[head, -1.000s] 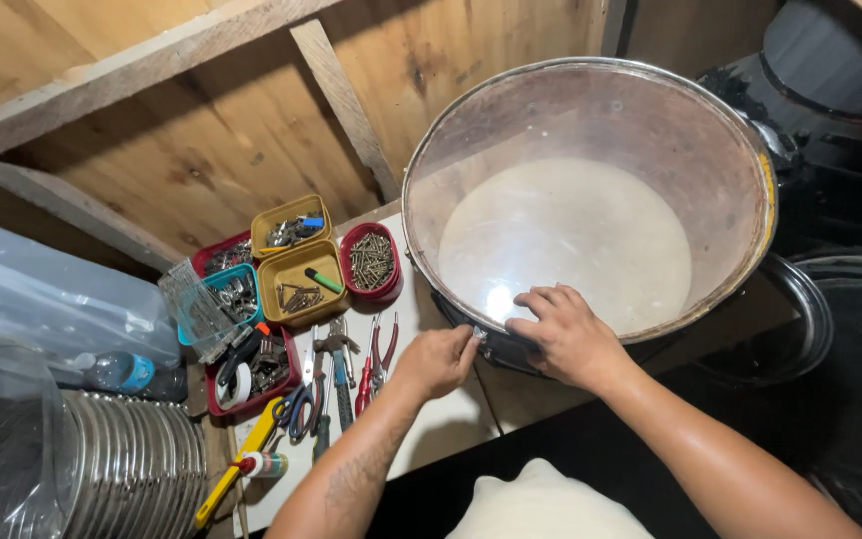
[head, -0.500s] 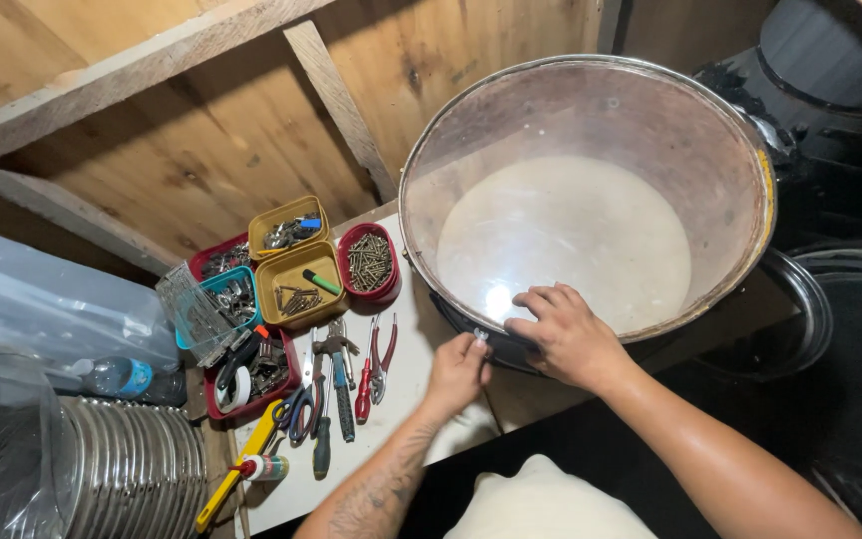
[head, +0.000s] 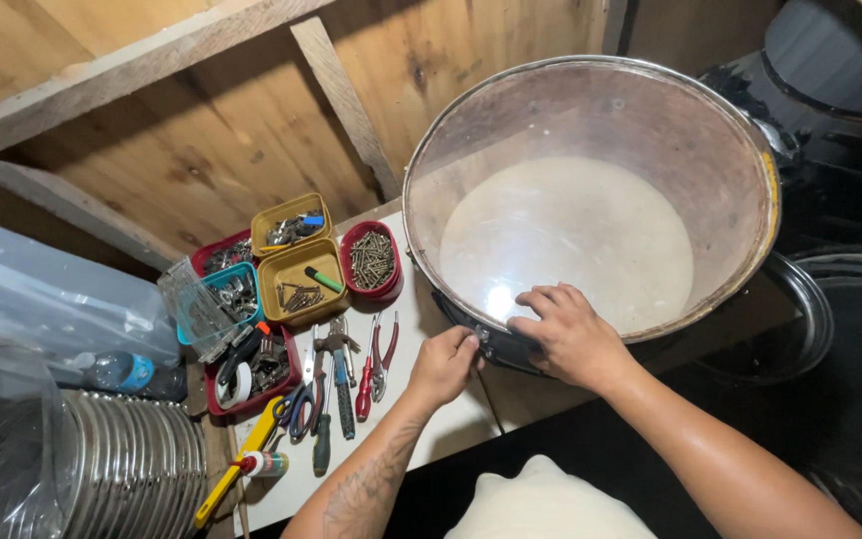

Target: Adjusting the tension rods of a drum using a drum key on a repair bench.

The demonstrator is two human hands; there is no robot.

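A: Head view: what are your hands doing?

B: Your left hand (head: 443, 361) pinches the dark clamp band (head: 491, 344) under the steel basin (head: 591, 190) rim; your right hand (head: 571, 334) lies flat on that rim, near the table (head: 431, 419) edge.

A: Next?

B: Probably steady fastening. Counted: one basin, five small parts trays (head: 296, 269), two pliers (head: 376, 359).

Large round metal sieve (head: 591, 200), pale mesh bottom, tilted on the bench edge

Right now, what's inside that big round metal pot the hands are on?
The big metal pot holds only a pale, bare bottom and brownish walls. The right hand covers part of the near rim; the left hand is at its outside. Underneath is hidden.
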